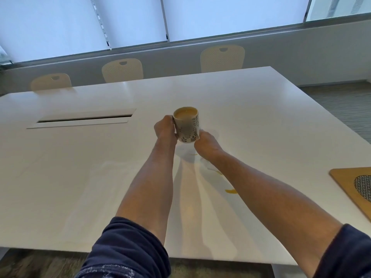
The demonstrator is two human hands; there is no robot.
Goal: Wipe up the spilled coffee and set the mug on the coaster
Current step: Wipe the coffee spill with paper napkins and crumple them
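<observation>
The mug (186, 125) was gripped by the left hand (165, 128) and right hand (206, 144). Coffee drops (230, 191) lay toward the tabletop's (80, 167) right edge, near the coaster (353, 185).

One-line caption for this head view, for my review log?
Left hand and right hand hold a leaf-patterned white mug of coffee above yellowish coffee drops on the white table.

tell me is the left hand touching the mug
Touching. The head view shows the left hand wrapped against the side of the mug, no gap between them.

bare forearms (152, 183), rolled navy sleeves (128, 249), perhaps patterned
</observation>
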